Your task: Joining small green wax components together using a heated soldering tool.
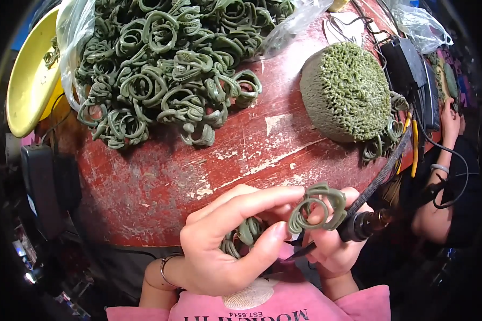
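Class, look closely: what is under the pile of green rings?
Worn red tabletop shows around the pile of green rings and through some openings; anything beneath its middle is covered.

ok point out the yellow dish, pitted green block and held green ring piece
Yellow dish [28,85], head view: bare inner surface
Pitted green block [353,92], head view: rough pitted face
Green ring piece [299,220], head view: coiled left side

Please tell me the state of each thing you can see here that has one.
Left hand: pinching, more green pieces in its palm
Right hand: fingers bent at the ring piece
Green ring piece: held up off the table
Green pile: loosely heaped
Round green block: rough, pitted
Yellow tray: tilted
Clear plastic bag: crumpled
Red table: scratched, paint worn
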{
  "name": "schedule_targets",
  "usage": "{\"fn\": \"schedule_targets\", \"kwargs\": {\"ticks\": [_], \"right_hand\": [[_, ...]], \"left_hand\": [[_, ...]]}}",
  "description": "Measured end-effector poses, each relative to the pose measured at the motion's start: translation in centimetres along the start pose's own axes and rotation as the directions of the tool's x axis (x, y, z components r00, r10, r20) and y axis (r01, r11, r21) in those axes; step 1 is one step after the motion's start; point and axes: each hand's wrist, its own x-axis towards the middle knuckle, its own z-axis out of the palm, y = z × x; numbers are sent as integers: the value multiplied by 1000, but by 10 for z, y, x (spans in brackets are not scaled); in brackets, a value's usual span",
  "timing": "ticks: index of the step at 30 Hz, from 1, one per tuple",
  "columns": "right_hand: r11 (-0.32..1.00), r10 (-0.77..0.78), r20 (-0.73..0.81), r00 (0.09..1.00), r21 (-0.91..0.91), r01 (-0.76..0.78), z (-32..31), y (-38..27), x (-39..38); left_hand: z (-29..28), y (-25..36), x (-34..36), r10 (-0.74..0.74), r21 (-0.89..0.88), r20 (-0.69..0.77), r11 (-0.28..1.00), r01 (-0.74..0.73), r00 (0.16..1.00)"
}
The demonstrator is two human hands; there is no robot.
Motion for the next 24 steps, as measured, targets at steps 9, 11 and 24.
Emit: {"fn": "schedule_targets", "kwargs": {"ticks": [9,11,24], "right_hand": [[941,214,43,976,260,-218,-4,-3,0],[942,208,31,978,264,-209,-4,-2,0],[927,260,19,965,275,-255,-1,-2,-2]], "left_hand": [[7,-1,2,35,74,-31,997,-33,999],[7,0,2,31,75,-31,997,-28,999],[3,0,-1,75,118,-17,990,-73,997]]}}
